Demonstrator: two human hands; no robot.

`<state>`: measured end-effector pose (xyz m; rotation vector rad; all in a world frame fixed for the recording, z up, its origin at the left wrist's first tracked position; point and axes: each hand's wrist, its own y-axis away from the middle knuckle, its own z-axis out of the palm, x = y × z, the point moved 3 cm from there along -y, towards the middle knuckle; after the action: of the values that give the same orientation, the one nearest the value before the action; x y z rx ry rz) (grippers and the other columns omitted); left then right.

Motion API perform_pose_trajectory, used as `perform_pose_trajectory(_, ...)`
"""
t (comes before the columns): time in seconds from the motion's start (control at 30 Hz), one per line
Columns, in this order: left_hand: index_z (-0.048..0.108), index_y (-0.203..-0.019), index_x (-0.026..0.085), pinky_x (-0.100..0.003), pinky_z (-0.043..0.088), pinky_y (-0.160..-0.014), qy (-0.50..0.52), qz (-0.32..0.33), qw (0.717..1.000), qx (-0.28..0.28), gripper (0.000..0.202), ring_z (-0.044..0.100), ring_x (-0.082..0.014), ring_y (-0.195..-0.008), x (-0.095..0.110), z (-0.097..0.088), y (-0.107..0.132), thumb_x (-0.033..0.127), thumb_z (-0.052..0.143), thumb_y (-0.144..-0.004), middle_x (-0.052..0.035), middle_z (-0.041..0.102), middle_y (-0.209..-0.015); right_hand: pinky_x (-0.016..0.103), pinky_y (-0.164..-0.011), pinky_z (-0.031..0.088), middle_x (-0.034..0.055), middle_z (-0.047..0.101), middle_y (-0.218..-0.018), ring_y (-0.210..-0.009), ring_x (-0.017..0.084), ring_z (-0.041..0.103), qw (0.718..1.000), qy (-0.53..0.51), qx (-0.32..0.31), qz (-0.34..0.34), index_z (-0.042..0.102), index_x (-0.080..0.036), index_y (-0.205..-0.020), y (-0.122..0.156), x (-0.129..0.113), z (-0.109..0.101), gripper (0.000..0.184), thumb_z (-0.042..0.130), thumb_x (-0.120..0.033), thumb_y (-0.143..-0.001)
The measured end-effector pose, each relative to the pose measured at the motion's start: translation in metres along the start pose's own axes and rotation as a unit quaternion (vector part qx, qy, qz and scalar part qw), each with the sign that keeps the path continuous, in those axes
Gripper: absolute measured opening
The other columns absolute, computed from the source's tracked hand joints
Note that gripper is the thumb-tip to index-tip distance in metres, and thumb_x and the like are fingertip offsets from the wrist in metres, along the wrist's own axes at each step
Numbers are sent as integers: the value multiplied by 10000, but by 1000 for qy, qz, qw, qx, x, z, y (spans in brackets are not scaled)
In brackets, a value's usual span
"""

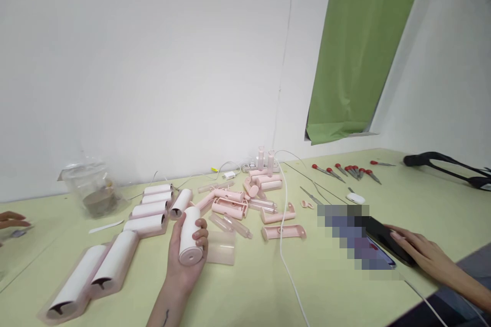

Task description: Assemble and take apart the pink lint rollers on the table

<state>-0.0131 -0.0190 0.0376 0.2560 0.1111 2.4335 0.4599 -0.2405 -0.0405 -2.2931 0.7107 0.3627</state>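
My left hand (187, 260) is wrapped round a white cylinder (191, 230) with a pale pink round end, tilted slightly above the table. My right hand (425, 253) lies with its fingers stretched out over a long black object (389, 237), whose kind I cannot make out. Beside that object is a device with a lit screen (355, 240), mostly blurred out. Behind my left hand lie a pink open half-shell (229, 208), clear tubes (236, 226) and a translucent sleeve (221, 249).
White cylinders in clear sleeves (115, 260) line the left. Another person's hand (13, 219) shows at the far left, near a plastic bag (95, 194). A white cable (283, 245) crosses the table. Red-ended tools (351, 171) and black-framed glasses (445, 163) lie at right.
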Motion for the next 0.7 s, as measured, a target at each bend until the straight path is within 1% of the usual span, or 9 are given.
perform_pose_trajectory(0.07, 394, -800, 164, -120, 377, -350, -3, 2, 1000, 0, 179, 422, -38, -390, 0, 0, 0, 274, 275, -876, 19, 454, -606, 392, -727, 456, 222, 631, -928, -887, 309, 605, 996, -34, -64, 53, 550, -231, -951, -4, 15, 0, 475, 540, -547, -597)
perform_pose_trajectory(0.1, 396, -803, 163, -119, 381, -353, -4, 2, 1000, 0, 180, 423, -37, -391, 0, 0, 0, 275, 276, -876, 19, 455, -608, 400, -731, 452, 245, 619, -948, -907, 326, 595, 992, -48, -79, 80, 531, -216, -983, -5, 21, -1, 523, 587, -524, -564)
perform_pose_trajectory(0.13, 399, -807, 163, -118, 384, -356, -5, 3, 1000, 1, 179, 424, -36, -391, 0, 0, -1, 275, 277, -876, 19, 456, -609, 401, -730, 449, 258, 613, -953, -909, 333, 593, 991, -49, -80, 99, 519, -209, -996, -5, 25, -2, 552, 615, -508, -543)
perform_pose_trajectory(0.17, 399, -808, 163, -116, 386, -356, -5, 2, 1000, 1, 179, 424, -34, -391, 0, 0, -1, 277, 279, -876, 19, 458, -610, 401, -729, 446, 263, 612, -952, -901, 336, 596, 990, -45, -84, 105, 514, -207, -1003, -5, 27, -2, 573, 638, -495, -523)
perform_pose_trajectory(0.3, 398, -802, 161, -116, 386, -354, -9, 4, 1000, 0, 177, 424, -35, -395, 0, -1, -1, 274, 282, -874, 19, 459, -608, 402, -738, 437, 242, 629, -934, -894, 336, 597, 992, -17, -97, 76, 524, -217, -983, -5, 25, -3, 596, 677, -472, -467)
perform_pose_trajectory(0.5, 396, -794, 161, -119, 394, -356, -8, 3, 1000, -2, 180, 422, -34, -397, 0, -1, -1, 269, 277, -875, 20, 460, -609, 390, -786, 405, 191, 616, -995, -910, 302, 582, 989, 37, -143, 30, 554, -236, -967, -5, 21, -1, 513, 659, -474, -525)
perform_pose_trajectory(0.7, 392, -797, 160, -119, 391, -354, -11, 2, 1000, 2, 180, 426, -36, -393, 0, -1, -1, 274, 276, -876, 20, 458, -606, 402, -819, 388, 190, 599, -1019, -938, 316, 561, 986, 77, -147, 33, 583, -237, -994, -4, 21, -1, 502, 628, -494, -566)
